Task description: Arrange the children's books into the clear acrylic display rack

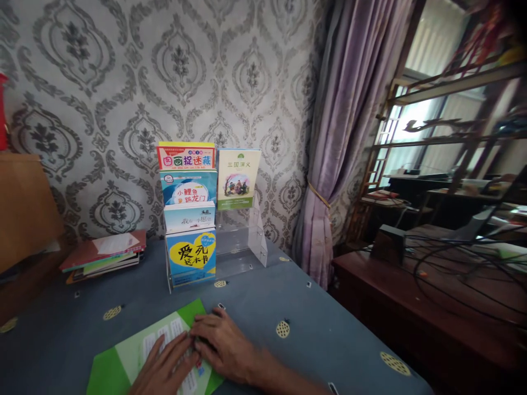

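A green book or booklet [107, 366] lies tilted on the table in front of me, with pale panels of small print on its upper face. My left hand [168, 365] rests on it, palm down, fingers stretched out and slightly spread. From the right, my right hand [228, 344] reaches over the book's right side, fingers bent and their tips on the cover beside the left fingertips. Just beyond stands a clear tiered display rack [258, 241]. Its left column holds several picture books, a blue and yellow book [191, 258] lowest. A cream and green book [237, 178] fills the top right tier.
The rack stands on a blue table cover [263, 302] with a pineapple print. A stack of books and papers [109, 249] sits at the back left. Beyond the table's right edge are a purple curtain [341, 120] and a dark red desk [370, 274] with tangled black cables [448, 274].
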A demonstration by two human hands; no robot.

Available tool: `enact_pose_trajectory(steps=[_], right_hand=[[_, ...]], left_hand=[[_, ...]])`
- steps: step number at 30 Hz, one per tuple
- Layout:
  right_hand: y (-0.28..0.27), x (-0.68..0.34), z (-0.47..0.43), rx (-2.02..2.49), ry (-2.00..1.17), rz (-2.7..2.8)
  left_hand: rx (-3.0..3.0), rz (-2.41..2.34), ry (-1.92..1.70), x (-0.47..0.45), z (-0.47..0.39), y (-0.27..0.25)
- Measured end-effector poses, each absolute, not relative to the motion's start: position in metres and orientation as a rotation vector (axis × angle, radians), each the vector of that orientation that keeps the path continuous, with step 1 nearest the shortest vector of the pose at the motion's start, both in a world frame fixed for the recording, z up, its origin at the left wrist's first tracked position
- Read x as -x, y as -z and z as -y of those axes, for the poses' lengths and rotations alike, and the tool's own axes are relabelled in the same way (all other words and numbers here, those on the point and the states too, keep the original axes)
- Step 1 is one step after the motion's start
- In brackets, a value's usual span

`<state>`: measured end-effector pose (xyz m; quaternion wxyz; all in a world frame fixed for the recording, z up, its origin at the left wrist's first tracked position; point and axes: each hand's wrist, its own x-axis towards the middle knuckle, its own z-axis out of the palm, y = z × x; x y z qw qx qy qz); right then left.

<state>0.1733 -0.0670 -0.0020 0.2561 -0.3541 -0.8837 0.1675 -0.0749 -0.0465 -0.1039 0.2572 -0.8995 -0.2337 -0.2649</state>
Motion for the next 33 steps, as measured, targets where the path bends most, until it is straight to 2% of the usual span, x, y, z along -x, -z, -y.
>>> enact_pose_trajectory(steps=[8,14,20,25,29,33], right_hand=[[0.002,-0.180,0.051,1.126,-0.337,2.358],[0.005,-0.181,0.049,1.068,-0.295,2.360],[0.004,-0.177,0.051,0.987,-0.296,2.451],[0.005,-0.179,0.054,1.018,-0.364,2.439],[0.004,-0.183,0.054,1.023,-0.423,2.470],[-0.007,-0.183,0.054,1.031,-0.348,2.546]], left_hand=[[2.452,0.670,0.596,0.075,0.049,0.103],[2.506,0.717,0.583,0.075,0.057,0.089],[2.497,1.038,0.603,0.065,0.077,0.071],[2.576,1.493,0.250,0.067,0.080,0.035],[2.407,1.851,-0.024,0.072,0.079,-0.002],[2.342,1.994,-0.184,0.070,0.084,-0.025]])
